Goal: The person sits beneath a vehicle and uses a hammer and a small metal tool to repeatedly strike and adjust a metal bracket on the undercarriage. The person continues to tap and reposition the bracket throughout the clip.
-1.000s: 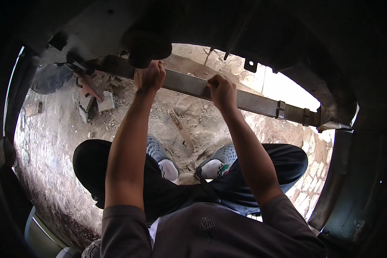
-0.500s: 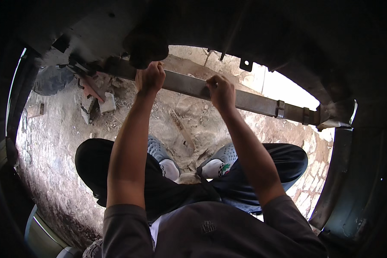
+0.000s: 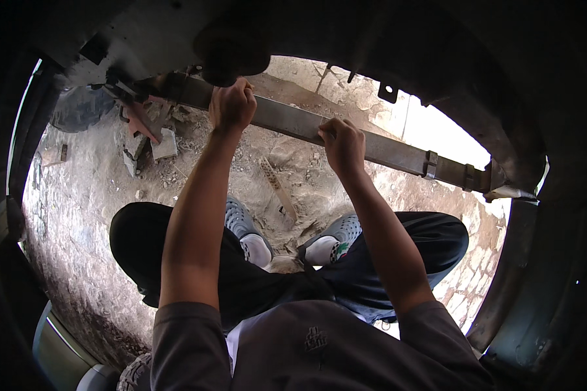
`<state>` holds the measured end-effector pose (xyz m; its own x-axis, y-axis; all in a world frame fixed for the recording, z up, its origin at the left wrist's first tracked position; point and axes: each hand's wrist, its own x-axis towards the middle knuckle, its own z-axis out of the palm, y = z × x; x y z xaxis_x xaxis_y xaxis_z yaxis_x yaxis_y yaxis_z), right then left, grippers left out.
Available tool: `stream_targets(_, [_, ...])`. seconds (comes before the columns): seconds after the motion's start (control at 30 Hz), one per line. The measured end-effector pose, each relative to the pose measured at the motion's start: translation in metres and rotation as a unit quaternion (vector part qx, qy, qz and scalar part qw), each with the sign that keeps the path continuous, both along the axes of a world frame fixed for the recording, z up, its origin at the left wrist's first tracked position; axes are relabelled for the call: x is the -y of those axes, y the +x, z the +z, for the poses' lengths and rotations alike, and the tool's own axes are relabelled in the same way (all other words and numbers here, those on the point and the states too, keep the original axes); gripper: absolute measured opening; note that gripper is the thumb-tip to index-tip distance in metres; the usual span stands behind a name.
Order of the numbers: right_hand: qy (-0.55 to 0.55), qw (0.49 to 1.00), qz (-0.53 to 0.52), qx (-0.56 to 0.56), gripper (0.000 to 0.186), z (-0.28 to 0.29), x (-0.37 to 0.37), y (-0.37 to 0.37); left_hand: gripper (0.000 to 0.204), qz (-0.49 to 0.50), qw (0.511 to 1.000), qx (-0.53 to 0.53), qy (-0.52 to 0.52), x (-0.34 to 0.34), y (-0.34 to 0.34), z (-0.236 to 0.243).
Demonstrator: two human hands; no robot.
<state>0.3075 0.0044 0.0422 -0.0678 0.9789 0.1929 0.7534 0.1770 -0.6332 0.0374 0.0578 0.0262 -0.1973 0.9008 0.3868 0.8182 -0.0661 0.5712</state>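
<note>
A long grey metal bar, a leaf spring by its look [image 3: 287, 121], runs across in front of me and slopes down to the right. Two metal clamps [image 3: 430, 165] wrap it toward its right end. My left hand [image 3: 232, 107] is closed at the left part of the spring, just under a dark rounded part [image 3: 231, 62]. Whatever its fingers hold is hidden. Farther right, my right hand [image 3: 344, 146] is closed in a pinch at the spring, thumb and forefinger together at its face. Anything between those fingertips is too small or hidden to name.
Dark vehicle bodywork [image 3: 437, 52] arches over and around me, with a holed bracket [image 3: 388, 91] hanging down. Beyond the spring's left end are a tyre-like dark round thing [image 3: 81, 111], a reddish metal piece [image 3: 140, 122] and broken blocks [image 3: 165, 143]. A wooden strip [image 3: 278, 189] lies between my feet.
The view has shifted slightly, so the spring and bodywork sit a little higher and farther right. Both hands stay closed at about the same places on the spring.
</note>
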Motion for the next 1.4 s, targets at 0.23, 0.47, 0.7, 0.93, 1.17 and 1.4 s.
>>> stream_targets(0.23, [0.033,0.997,-0.065,0.031,0.004,-0.009,-0.041,-0.003,0.014,-0.003,0.999,-0.02,0.045,-0.007,0.004,-0.006])
stream_targets(0.47, [0.007,0.998,-0.018,0.064,0.007,-0.006,0.0,-0.001,0.014,0.013,1.0,-0.008,0.022,-0.004,0.004,-0.005])
stream_targets(0.7, [-0.037,0.998,-0.05,-0.012,0.004,-0.006,-0.033,-0.003,0.014,0.0,1.0,-0.002,0.016,-0.005,0.005,0.0])
stream_targets(0.93, [0.001,1.0,-0.022,0.013,0.011,-0.014,-0.016,-0.004,0.015,0.013,0.998,-0.041,0.046,-0.002,0.004,-0.002])
stream_targets(1.17, [-0.067,0.995,-0.053,0.047,0.013,-0.005,-0.012,-0.006,0.014,0.002,0.994,-0.081,0.075,-0.01,-0.002,-0.014])
stream_targets(1.4, [-0.019,0.999,-0.029,0.025,0.014,-0.002,-0.042,0.002,0.012,0.007,0.993,-0.092,0.074,-0.006,0.005,-0.007])
